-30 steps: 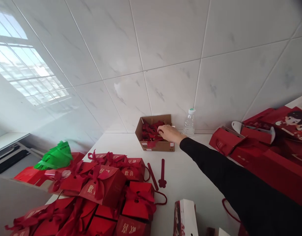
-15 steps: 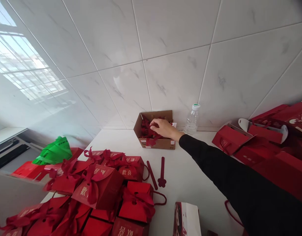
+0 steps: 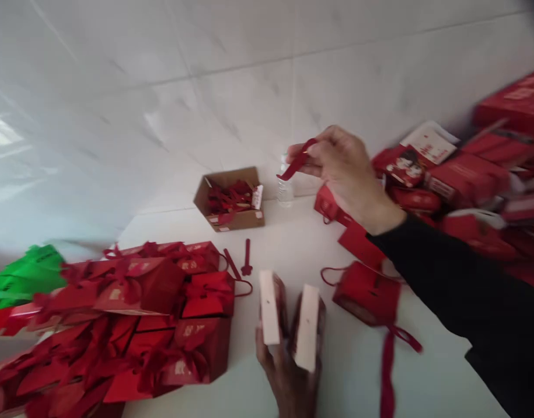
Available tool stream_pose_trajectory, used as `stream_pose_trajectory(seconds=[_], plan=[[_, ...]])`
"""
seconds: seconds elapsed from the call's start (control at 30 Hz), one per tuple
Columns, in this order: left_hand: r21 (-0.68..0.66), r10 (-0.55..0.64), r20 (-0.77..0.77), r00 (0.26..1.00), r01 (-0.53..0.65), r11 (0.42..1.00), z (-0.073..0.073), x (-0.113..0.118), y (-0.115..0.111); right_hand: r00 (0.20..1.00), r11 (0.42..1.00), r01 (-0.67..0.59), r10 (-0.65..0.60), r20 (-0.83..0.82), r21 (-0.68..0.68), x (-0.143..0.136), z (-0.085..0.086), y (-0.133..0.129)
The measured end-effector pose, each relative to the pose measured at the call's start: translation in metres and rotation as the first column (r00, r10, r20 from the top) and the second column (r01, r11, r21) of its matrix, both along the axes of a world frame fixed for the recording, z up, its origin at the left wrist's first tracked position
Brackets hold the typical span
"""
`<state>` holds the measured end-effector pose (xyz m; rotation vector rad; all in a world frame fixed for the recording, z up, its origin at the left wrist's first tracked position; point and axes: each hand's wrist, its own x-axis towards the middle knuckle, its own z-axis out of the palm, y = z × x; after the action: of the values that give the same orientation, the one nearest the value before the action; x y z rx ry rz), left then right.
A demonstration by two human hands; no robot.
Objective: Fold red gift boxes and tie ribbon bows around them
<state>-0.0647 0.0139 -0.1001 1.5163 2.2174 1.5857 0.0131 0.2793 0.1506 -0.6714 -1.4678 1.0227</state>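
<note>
My right hand [image 3: 345, 168], in a black sleeve, is raised in front of the tiled wall. Its thumb and fingers pinch a dark red strip [image 3: 295, 162] that hangs down at a slant. At the bottom middle, my left hand [image 3: 288, 377] grips two small boxes with pale tops, a left box [image 3: 270, 307] and a right box [image 3: 307, 328], standing side by side. Part of its fingers is hidden behind them. An open cardboard box [image 3: 243, 220] by the wall contains several similar red strips. Two more strips, one flower-ended [image 3: 246, 258], lie on the white table.
Red gift boxes with ribbon bows [image 3: 140, 284] are piled on the left, near a green bag [image 3: 27, 276]. A clear bottle [image 3: 285, 191] stands by the wall. Red packages [image 3: 467, 180] heap up on the right, with a corded red box [image 3: 367, 293] in front.
My right hand has left the cardboard box and moved right and up with a red strip in it. My left hand has come into view on two small boxes. The view has shifted right.
</note>
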Motion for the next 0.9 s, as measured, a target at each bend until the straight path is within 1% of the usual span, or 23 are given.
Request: stream_pose_trajectory(seconds=[0.07, 0.1, 0.13, 0.17, 0.2, 0.27, 0.3, 0.33, 0.37, 0.4, 0.47, 0.53, 0.57, 0.6, 0.67, 0.73, 0.77, 0.83, 0.9], plan=[[0.042, 0.055, -0.081, 0.995, -0.052, 0.998, -0.007, 0.002, 0.009, 0.999, 0.998, 0.043, -0.043, 0.011, -0.035, 0.060, 0.002, -0.045], [0.056, 0.061, -0.093, 0.994, -0.056, 0.997, -0.008, 0.003, 0.017, 0.995, 0.993, 0.101, -0.098, 0.035, -0.064, 0.089, -0.001, -0.069], [0.074, 0.067, -0.106, 0.992, -0.059, 0.996, -0.007, 0.002, 0.026, 0.975, 0.968, 0.216, -0.207, 0.081, -0.124, 0.118, -0.006, -0.092], [0.094, 0.070, -0.120, 0.990, -0.059, 0.994, -0.004, 0.001, 0.037, 0.954, 0.943, 0.287, -0.267, 0.134, -0.170, 0.144, -0.015, -0.115], [0.113, 0.069, -0.132, 0.989, -0.054, 0.992, 0.000, 0.000, 0.048, 0.937, 0.920, 0.332, -0.296, 0.186, -0.208, 0.168, -0.027, -0.137], [0.143, 0.068, -0.158, 0.985, -0.046, 0.989, 0.010, -0.003, 0.065, 0.902, 0.881, 0.382, -0.290, 0.319, -0.280, 0.203, -0.058, -0.175], [0.147, 0.063, -0.168, 0.984, -0.039, 0.988, 0.015, -0.004, 0.071, 0.885, 0.869, 0.391, -0.266, 0.382, -0.302, 0.214, -0.076, -0.191], [0.144, 0.056, -0.176, 0.983, -0.030, 0.989, 0.021, -0.004, 0.073, 0.866, 0.865, 0.392, -0.231, 0.443, -0.314, 0.219, -0.094, -0.206], [0.132, 0.045, -0.181, 0.982, -0.021, 0.991, 0.026, -0.002, 0.071, 0.852, 0.872, 0.369, -0.178, 0.493, -0.322, 0.220, -0.112, -0.219], [0.120, 0.039, -0.184, 0.982, -0.017, 0.993, 0.031, 0.001, 0.066, 0.835, 0.883, 0.330, -0.109, 0.539, -0.333, 0.216, -0.129, -0.231], [0.122, 0.073, -0.185, 0.980, -0.050, 0.991, 0.040, 0.014, 0.048, 0.760, 0.924, 0.179, 0.088, 0.644, -0.337, 0.202, -0.157, -0.251], [0.176, 0.137, -0.202, 0.970, -0.102, 0.979, 0.049, 0.034, 0.025, 0.715, 0.942, 0.091, 0.163, 0.680, -0.322, 0.185, -0.177, -0.263], [0.208, 0.139, -0.227, 0.964, -0.091, 0.974, 0.054, 0.046, 0.015, 0.700, 0.949, 0.050, 0.189, 0.688, -0.312, 0.179, -0.184, -0.266], [0.212, 0.085, -0.257, 0.963, -0.030, 0.977, 0.058, 0.057, 0.009, 0.691, 0.953, 0.017, 0.207, 0.693, -0.301, 0.176, -0.190, -0.267], [0.139, -0.097, -0.268, 0.959, 0.138, 0.981, 0.064, 0.078, 0.007, 0.674, 0.957, -0.036, 0.236, 0.700, -0.287, 0.176, -0.197, -0.263], [0.017, -0.277, -0.228, 0.933, 0.288, 0.957, 0.067, 0.092, 0.020, 0.663, 0.960, -0.027, 0.226, 0.713, -0.279, 0.187, -0.201, -0.252], [-0.039, -0.338, -0.214, 0.916, 0.338, 0.940, 0.067, 0.096, 0.030, 0.659, 0.962, 0.006, 0.202, 0.724, -0.274, 0.196, -0.203, -0.245], [-0.125, -0.410, -0.219, 0.886, 0.391, 0.912, 0.064, 0.102, 0.052, 0.649, 0.960, 0.118, 0.121, 0.751, -0.256, 0.215, -0.204, -0.228], [-0.180, -0.413, -0.228, 0.882, 0.378, 0.908, 0.059, 0.108, 0.069, 0.634, 0.941, 0.249, 0.020, 0.773, -0.229, 0.231, -0.205, -0.213]])
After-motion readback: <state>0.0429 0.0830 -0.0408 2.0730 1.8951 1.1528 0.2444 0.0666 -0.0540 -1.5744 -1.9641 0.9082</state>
